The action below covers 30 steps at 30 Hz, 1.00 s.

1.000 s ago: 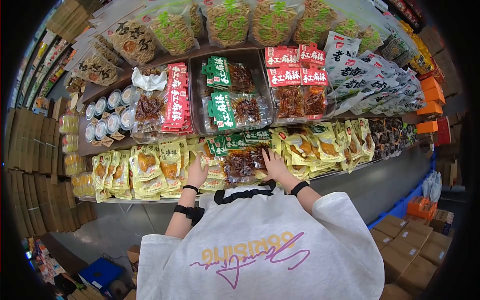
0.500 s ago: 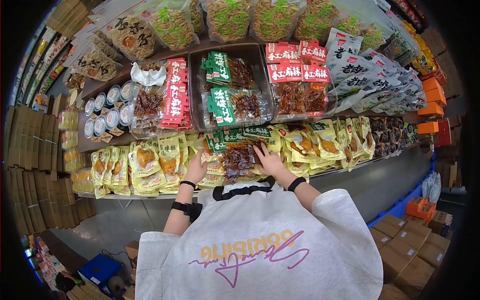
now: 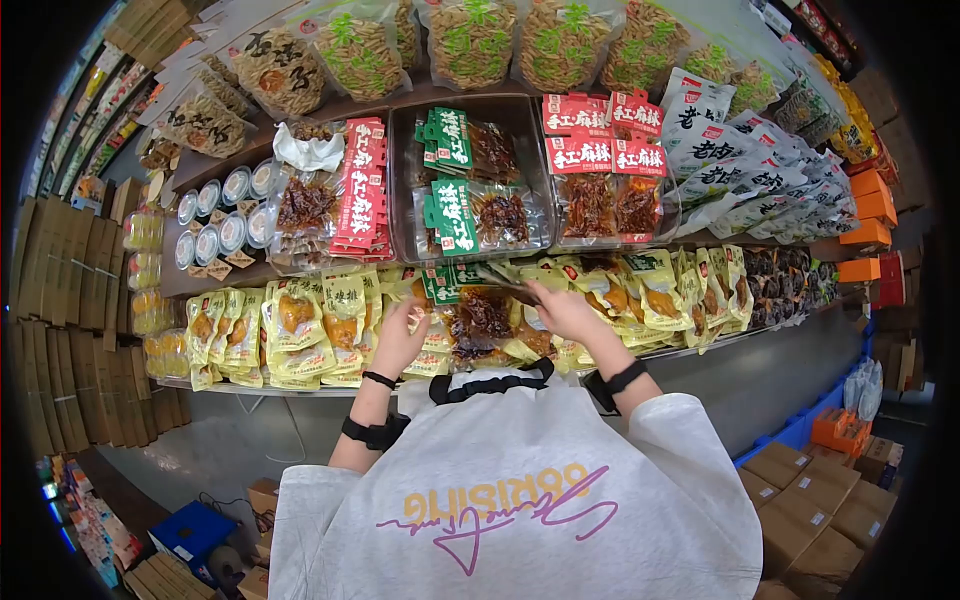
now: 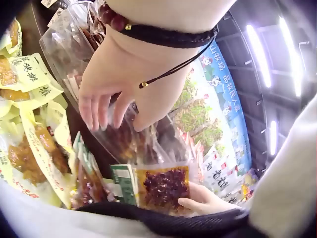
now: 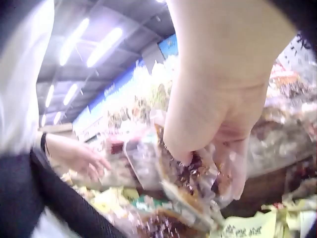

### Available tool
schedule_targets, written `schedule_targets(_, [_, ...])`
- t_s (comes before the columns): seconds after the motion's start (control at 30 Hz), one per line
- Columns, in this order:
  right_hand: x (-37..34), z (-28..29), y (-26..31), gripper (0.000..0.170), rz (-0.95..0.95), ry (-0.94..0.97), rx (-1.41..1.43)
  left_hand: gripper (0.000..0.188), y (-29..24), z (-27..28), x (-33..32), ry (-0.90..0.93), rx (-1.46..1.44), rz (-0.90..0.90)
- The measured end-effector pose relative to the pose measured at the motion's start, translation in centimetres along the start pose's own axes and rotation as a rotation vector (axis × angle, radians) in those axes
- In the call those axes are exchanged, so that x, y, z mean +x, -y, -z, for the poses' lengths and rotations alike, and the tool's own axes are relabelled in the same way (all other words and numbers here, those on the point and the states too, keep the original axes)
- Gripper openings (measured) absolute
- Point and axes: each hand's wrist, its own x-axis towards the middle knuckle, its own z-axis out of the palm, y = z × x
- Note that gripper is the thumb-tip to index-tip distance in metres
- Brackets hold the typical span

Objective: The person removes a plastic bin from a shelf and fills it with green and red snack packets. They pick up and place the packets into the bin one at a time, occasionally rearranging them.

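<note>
Two bare hands reach over the display's front row, yet only one carries anything: the right hand [image 3: 568,314] pinches a dark-meat packet [image 4: 163,187] near its edge, while the left hand [image 3: 400,337] hovers nearby with fingers loosely bent, holding nothing. That packet is raised and tilted, almost edge-on in the head view, above a second packet [image 3: 480,322] of the same dark meat, which lies over the yellow packets [image 3: 300,325]. A green header card [image 4: 124,181] shows at the side away from the gripping thumb; the right-wrist view is too blurred to tell whether more than one packet is pinched. Behind the hands, a clear tray [image 3: 402,230] bears similar green-headed packets [image 3: 500,215] laid face up. Handling it well calls for an even pinch along the edge, since slick film could slip and the filling may sag away from a corner hold. Lifting clear of the row seems wiser than dragging, which might pull the neighbours askew. With the left hand free, it could steady the packet underneath or support the card end, keeping the cardboard from creasing and the printed face squared up.
</note>
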Motion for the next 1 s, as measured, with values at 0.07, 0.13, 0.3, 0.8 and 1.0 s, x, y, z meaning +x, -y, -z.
schedule_targets(0.07, [-0.7, 4.8, 2.8, 0.05, -0.006, 0.006, 0.087, 0.051, -0.7, 0.3, 0.3, 0.222, -0.295, 0.142])
schedule_targets(0.13, [-1.4, 8.6, 6.3, 0.049, 0.024, 0.014, 0.109, 0.056, -2.0, 0.6, 0.1, 0.446, -0.593, 0.278])
schedule_targets(0.3, [-2.1, 9.9, 11.9, 0.046, 0.339, -0.196, 0.139, 0.096, -6.7, 1.7, -1.5, 0.695, -1.499, 0.178])
schedule_targets(0.8, [2.4, 13.1, 6.5, 0.044, 0.357, -0.347, -0.078, 0.032, -7.9, 8.1, 5.6, 0.174, -1.04, 0.108])
schedule_targets(1.0, [7.2, 13.8, 3.5, 0.033, 0.249, -0.242, 0.087, 0.026, -8.9, 6.2, 14.6, 0.025, -0.653, 0.059])
